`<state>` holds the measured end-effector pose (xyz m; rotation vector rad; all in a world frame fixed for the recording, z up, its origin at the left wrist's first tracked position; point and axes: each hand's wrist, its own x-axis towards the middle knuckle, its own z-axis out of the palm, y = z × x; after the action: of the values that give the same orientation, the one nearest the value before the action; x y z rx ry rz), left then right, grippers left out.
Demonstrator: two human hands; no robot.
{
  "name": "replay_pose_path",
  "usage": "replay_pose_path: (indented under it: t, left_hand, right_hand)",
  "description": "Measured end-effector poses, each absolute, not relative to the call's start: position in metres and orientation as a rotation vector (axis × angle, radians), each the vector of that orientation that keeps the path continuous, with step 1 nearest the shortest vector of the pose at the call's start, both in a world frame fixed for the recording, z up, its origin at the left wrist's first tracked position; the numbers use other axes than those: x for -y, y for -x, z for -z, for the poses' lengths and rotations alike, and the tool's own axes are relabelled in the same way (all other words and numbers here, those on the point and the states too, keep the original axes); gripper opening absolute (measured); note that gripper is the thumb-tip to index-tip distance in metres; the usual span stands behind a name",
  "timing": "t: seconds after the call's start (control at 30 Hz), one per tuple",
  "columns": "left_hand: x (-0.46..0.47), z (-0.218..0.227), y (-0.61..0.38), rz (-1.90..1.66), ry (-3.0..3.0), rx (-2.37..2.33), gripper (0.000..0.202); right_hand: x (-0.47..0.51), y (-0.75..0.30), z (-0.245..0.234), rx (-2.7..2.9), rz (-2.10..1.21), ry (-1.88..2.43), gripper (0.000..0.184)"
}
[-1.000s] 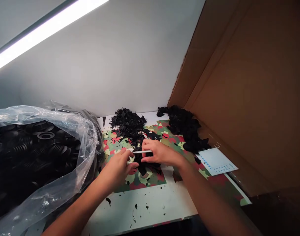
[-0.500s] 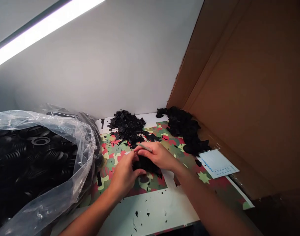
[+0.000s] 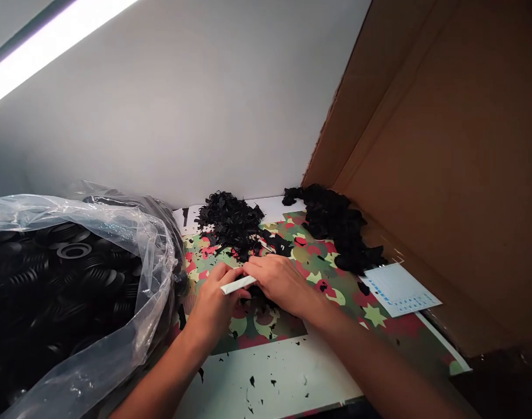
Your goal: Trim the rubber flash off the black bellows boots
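My right hand (image 3: 280, 282) is closed on a slim, pale, stick-like tool (image 3: 238, 284), whose flat end points left across my left hand. What kind of tool it is cannot be made out. My left hand (image 3: 217, 297) has its fingers curled against a black piece (image 3: 259, 295) under both hands. Most of that piece is hidden by the fingers. Both hands meet above a camouflage-patterned sheet (image 3: 309, 256). Just beyond them lies a heap of black shavings (image 3: 231, 221).
At left, a clear plastic bag (image 3: 155, 279) holds many ribbed black round parts (image 3: 74, 250). Dark crumpled scraps (image 3: 340, 227) lie at back right, beside a white printed card (image 3: 403, 289) and a cardboard wall (image 3: 444, 174). Black crumbs dot the white front surface (image 3: 287, 372).
My right hand has turned, and the pale tool now points toward me and left, its end lower over my left hand. The view has shifted slightly left.
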<state>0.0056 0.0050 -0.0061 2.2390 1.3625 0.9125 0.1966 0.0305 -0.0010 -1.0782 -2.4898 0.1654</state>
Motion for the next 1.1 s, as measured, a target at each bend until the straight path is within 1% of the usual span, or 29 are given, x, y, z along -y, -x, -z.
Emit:
replay_pose_path:
  t: [0.07,0.13,0.23,0.33,0.5,0.63,0.8,0.83,0.93,0.97,1.03,1.1]
  left_hand:
    - [-0.005,0.005,-0.005,-0.882,-2.272,-1.335,0.014]
    - [-0.005,0.001,-0.004,-0.861,-2.278,-1.305,0.011]
    - [-0.007,-0.007,-0.005,-0.881,-2.236,-1.264,0.019]
    - [-0.007,-0.011,-0.007,-0.996,-2.174,-1.299,0.024]
    - [0.004,-0.016,-0.013,-1.295,-2.001,-1.372,0.018]
    - [0.011,-0.024,-0.023,-1.572,-1.876,-1.306,0.016]
    - [0.017,-0.041,-0.027,-1.726,-1.873,-1.224,0.017]
    - [0.019,-0.047,-0.024,-1.816,-1.875,-1.209,0.018]
    - [0.023,-0.065,-0.011,-2.252,-1.774,-1.167,0.015]
    - [0.024,-0.069,-0.007,-2.283,-1.745,-1.166,0.015]
    - [0.022,-0.068,-0.002,-1.984,-1.811,-1.133,0.018]
    - [0.018,-0.058,-0.002,-1.661,-1.693,-1.122,0.016]
  right_hand:
    - [-0.033,-0.198,0.001,2.557,-0.103,0.990,0.021]
    - [-0.035,-0.200,0.003,2.601,-0.103,0.899,0.022]
    - [-0.038,-0.203,0.006,2.612,-0.106,0.827,0.020]
    - [-0.040,-0.203,0.008,2.555,-0.117,0.755,0.016]
    - [-0.043,-0.203,0.006,2.454,-0.095,0.642,0.018]
    - [-0.040,-0.205,-0.002,2.369,-0.047,0.612,0.022]
    - [-0.040,-0.213,-0.003,2.341,0.011,0.635,0.023]
    - [-0.042,-0.216,-0.001,2.360,0.027,0.660,0.023]
    - [-0.053,-0.218,0.008,2.428,0.025,0.772,0.024]
    - [-0.056,-0.217,0.010,2.443,-0.003,0.806,0.024]
    - [-0.061,-0.211,0.014,2.457,-0.072,0.801,0.020]
    - [-0.062,-0.205,0.015,2.420,-0.147,0.775,0.017]
